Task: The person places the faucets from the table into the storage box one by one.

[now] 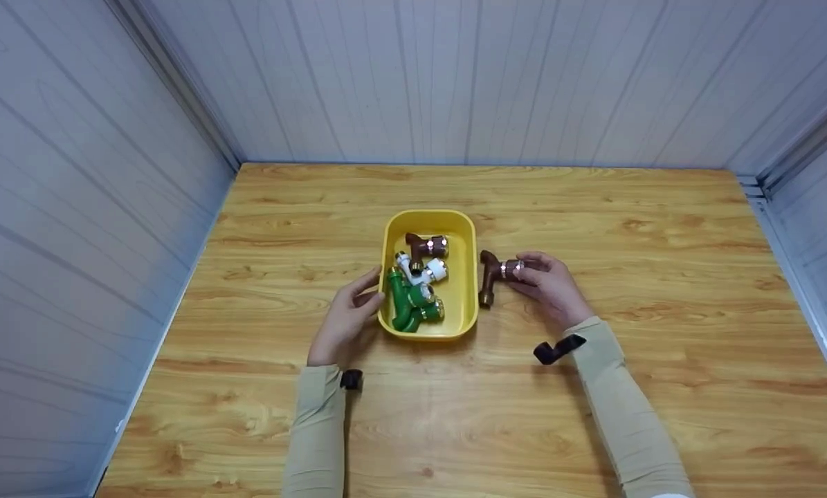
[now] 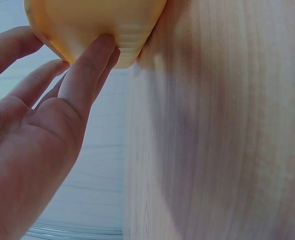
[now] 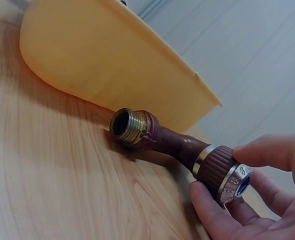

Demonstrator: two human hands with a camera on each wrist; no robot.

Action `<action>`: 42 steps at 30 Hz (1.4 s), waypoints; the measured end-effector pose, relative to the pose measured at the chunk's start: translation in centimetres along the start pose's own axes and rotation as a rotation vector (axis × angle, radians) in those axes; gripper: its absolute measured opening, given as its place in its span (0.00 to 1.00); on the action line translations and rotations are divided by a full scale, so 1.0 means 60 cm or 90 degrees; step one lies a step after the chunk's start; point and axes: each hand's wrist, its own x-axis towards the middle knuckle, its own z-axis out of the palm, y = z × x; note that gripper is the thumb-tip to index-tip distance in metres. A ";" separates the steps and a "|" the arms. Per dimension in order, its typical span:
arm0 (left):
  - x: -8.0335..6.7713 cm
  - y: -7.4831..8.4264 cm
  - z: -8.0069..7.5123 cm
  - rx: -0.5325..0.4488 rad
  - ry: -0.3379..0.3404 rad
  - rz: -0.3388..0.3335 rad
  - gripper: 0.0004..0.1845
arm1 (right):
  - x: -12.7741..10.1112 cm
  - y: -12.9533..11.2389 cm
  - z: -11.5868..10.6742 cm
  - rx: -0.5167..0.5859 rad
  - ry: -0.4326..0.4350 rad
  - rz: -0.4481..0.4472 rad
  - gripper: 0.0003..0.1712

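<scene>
A yellow plastic bin (image 1: 468, 277) stands on the wooden table. Against its left outer wall rest the fairly straight fingers of my left hand (image 1: 344, 318), the fingertips touching the plastic in the left wrist view. Just right of the bin, a brown tap (image 3: 177, 145) with a threaded brass end is low over the tabletop. My right hand (image 1: 551, 287) pinches its ribbed knob between thumb and fingers. Inside the bin lie another brown tap (image 1: 416, 250), a white tap (image 1: 435, 270) and two green taps, one (image 1: 401, 301) partly covering the other (image 1: 428, 312).
The wood-grain table (image 1: 427, 429) reaches back to a pale panelled wall (image 1: 441, 83), with more panels at the left and right sides. Dark camera mounts (image 1: 558, 348) sit on both wrists, over beige sleeves (image 1: 628, 408).
</scene>
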 end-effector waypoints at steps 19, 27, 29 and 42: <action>-0.005 0.001 0.007 0.001 0.041 0.005 0.28 | -0.038 -0.010 -0.046 0.009 0.010 -0.008 0.28; -0.004 -0.001 0.006 -0.007 0.041 -0.006 0.28 | -0.056 -0.019 -0.052 0.019 0.023 -0.013 0.24; -0.004 -0.001 0.006 -0.008 0.042 -0.007 0.28 | -0.060 -0.022 -0.052 0.016 0.020 -0.016 0.23; -0.003 0.000 0.008 -0.015 0.043 -0.007 0.28 | -0.082 -0.033 -0.050 0.004 0.008 -0.043 0.25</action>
